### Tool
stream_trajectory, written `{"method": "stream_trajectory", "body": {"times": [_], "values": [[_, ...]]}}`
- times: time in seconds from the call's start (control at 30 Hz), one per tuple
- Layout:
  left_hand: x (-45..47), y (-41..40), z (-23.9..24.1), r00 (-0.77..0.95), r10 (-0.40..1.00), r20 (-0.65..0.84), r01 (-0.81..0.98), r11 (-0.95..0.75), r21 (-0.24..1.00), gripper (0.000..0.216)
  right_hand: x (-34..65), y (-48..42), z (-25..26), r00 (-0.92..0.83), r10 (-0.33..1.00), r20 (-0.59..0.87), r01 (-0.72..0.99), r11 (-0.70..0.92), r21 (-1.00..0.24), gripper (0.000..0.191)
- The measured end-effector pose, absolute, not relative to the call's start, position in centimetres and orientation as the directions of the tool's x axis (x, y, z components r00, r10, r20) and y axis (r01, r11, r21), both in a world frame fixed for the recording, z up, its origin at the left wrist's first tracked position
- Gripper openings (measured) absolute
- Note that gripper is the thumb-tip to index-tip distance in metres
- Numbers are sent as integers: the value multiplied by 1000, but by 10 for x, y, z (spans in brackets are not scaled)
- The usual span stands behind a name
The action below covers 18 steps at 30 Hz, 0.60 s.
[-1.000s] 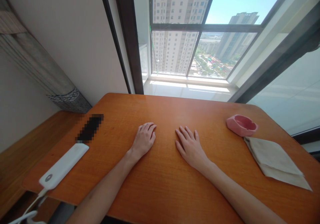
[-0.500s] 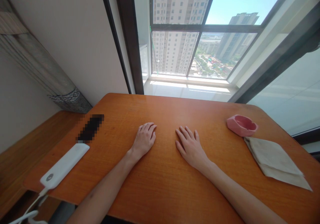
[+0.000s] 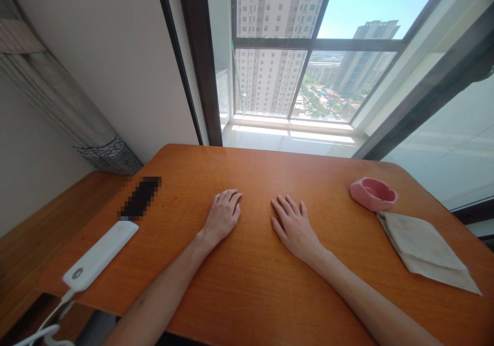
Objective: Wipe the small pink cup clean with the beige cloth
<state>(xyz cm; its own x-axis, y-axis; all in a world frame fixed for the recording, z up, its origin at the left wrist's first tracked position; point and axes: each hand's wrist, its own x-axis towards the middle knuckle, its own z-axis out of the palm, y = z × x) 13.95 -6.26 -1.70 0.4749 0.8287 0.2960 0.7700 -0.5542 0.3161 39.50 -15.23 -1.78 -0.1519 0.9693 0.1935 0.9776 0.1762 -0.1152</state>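
Note:
Both of my hands lie palm down on a brown wooden table, with a strip of bare wood between them. My left hand rests with its fingers loosely stretched and slightly curved, holding nothing. My right hand is flat with its fingers spread, also with nothing in it. To the right of it stands a pink angular ashtray with a notched rim. A folded beige cloth lies just in front of the ashtray, near the table's right side.
On the left side of the table lies a white power strip, its cord running over the edge. Beyond it is a dark pixelated object. A curtain hangs at the left; a window is behind the table.

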Motion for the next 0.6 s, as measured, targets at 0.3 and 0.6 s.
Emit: {"method": "stream_trajectory", "body": {"times": [0.3, 0.6], "values": [[139, -62, -18, 474, 827, 303, 767, -556, 320, 36, 450, -128, 32, 26, 971, 237, 972, 31, -233, 45], [139, -62, -17, 471, 828, 304, 760, -556, 336, 37, 579, -121, 55, 549, 799, 244, 826, -564, -11, 52]]}}
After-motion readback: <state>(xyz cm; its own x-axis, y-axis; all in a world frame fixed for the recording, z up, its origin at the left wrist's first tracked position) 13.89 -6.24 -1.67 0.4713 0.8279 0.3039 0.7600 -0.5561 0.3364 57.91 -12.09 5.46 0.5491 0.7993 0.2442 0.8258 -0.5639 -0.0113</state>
